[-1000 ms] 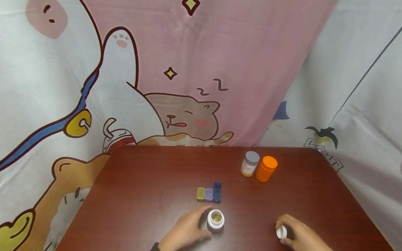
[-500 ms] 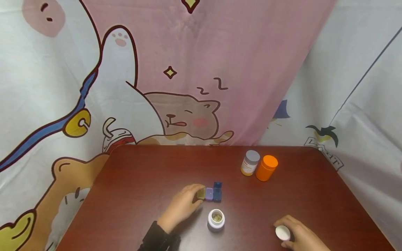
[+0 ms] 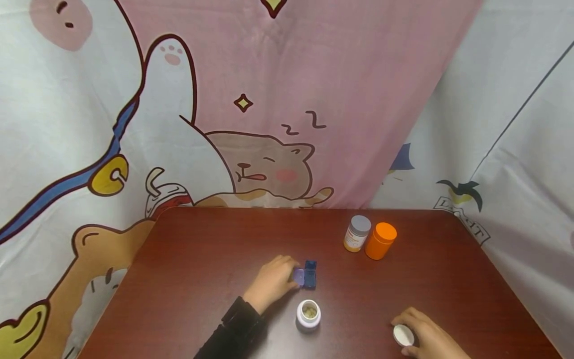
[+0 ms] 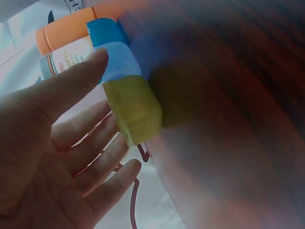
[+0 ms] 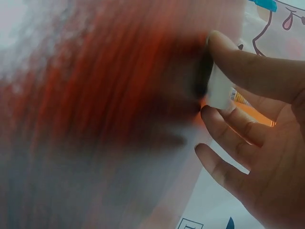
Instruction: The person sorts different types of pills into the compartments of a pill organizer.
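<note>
My head view looks far and down; wrist views sit close, the left sharing the pillbox [image 4: 128, 87].

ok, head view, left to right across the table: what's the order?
Left hand, open white bottle, grey-lidded bottle, orange bottle, right hand holding white cap. Pill organizer left out: it overlaps the open white bottle's span.

Item 1: printed cloth backdrop [image 3: 376, 65], 2 letters Z, 1 large [image 3: 315, 120], 1 small [image 3: 289, 130], above the sleeping cat [image 3: 275, 172]. Item 2: ribbon banner [image 3: 478, 232], same cloth, right side; I read a capital L first and a T last, the middle unclear to me. Item 3: grey-lidded jar [image 3: 357, 234], label print too blurred for me to read.
</note>
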`<state>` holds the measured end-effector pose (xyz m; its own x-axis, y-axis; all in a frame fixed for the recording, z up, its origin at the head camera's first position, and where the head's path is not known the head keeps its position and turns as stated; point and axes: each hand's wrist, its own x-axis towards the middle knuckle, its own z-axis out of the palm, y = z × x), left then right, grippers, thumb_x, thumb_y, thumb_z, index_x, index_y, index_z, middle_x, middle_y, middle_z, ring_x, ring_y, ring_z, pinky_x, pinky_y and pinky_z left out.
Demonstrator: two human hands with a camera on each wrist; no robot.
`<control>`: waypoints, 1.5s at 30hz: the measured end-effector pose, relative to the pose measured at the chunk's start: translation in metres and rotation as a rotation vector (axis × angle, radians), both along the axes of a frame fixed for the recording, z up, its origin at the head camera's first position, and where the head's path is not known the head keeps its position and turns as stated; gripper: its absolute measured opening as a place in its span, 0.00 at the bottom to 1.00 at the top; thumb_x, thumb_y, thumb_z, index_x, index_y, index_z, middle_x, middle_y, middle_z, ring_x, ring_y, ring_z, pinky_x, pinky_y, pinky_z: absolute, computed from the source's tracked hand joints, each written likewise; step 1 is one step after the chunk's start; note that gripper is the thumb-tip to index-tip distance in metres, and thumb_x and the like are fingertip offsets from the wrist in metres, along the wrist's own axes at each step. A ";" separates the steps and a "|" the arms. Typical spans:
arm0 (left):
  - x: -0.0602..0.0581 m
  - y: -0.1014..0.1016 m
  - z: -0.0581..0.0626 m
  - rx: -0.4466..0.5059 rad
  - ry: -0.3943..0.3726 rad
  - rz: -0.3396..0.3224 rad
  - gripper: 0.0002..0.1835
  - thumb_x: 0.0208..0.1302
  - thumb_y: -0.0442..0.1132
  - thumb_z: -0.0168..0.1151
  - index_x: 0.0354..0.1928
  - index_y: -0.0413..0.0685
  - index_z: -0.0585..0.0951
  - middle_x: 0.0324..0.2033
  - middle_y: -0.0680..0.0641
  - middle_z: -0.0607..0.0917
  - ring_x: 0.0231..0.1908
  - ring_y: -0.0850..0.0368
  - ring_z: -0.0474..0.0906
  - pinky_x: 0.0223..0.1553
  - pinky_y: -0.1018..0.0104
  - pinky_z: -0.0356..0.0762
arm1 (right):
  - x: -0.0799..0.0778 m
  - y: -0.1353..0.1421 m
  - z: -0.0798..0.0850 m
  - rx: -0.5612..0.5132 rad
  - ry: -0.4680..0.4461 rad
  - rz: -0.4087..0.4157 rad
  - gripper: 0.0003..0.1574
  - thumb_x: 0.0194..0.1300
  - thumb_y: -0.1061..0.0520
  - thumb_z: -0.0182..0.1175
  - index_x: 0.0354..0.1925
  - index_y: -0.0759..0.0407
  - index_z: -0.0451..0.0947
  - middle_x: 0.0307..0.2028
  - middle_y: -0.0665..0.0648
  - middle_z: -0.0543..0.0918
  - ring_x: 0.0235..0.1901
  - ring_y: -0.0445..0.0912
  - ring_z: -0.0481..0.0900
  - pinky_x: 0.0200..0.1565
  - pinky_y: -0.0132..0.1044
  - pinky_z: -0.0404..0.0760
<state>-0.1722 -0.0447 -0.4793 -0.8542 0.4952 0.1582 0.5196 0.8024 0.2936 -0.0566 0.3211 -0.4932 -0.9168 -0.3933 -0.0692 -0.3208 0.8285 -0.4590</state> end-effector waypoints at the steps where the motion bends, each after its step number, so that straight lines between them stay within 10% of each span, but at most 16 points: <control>1: 0.000 0.001 0.000 -0.002 0.002 -0.002 0.25 0.43 0.48 0.71 0.47 0.48 0.83 0.43 0.49 0.87 0.44 0.55 0.78 0.44 0.57 0.83 | 0.000 -0.002 0.001 0.014 0.010 -0.005 0.28 0.37 0.50 0.74 0.42 0.48 0.79 0.39 0.43 0.77 0.35 0.34 0.70 0.32 0.36 0.77; 15: -0.003 0.001 -0.001 0.040 -0.029 0.016 0.23 0.39 0.49 0.73 0.42 0.50 0.85 0.40 0.50 0.87 0.41 0.54 0.79 0.41 0.57 0.83 | -0.023 -0.093 0.023 0.065 0.008 0.102 0.36 0.46 0.37 0.67 0.54 0.45 0.74 0.49 0.46 0.80 0.47 0.44 0.76 0.49 0.53 0.80; 27: -0.002 0.000 -0.004 0.007 0.026 0.054 0.23 0.37 0.53 0.73 0.41 0.56 0.86 0.36 0.54 0.88 0.37 0.55 0.80 0.34 0.58 0.83 | -0.048 -0.153 0.010 -0.420 -0.044 0.220 0.44 0.43 0.48 0.72 0.59 0.57 0.69 0.52 0.57 0.82 0.48 0.46 0.79 0.49 0.49 0.82; 45: -0.001 0.001 -0.006 0.009 0.018 0.087 0.23 0.37 0.54 0.72 0.40 0.57 0.86 0.35 0.54 0.88 0.38 0.56 0.80 0.34 0.58 0.82 | -0.051 -0.158 0.002 -0.419 0.055 0.035 0.36 0.40 0.46 0.73 0.47 0.45 0.68 0.48 0.46 0.84 0.48 0.42 0.79 0.49 0.50 0.82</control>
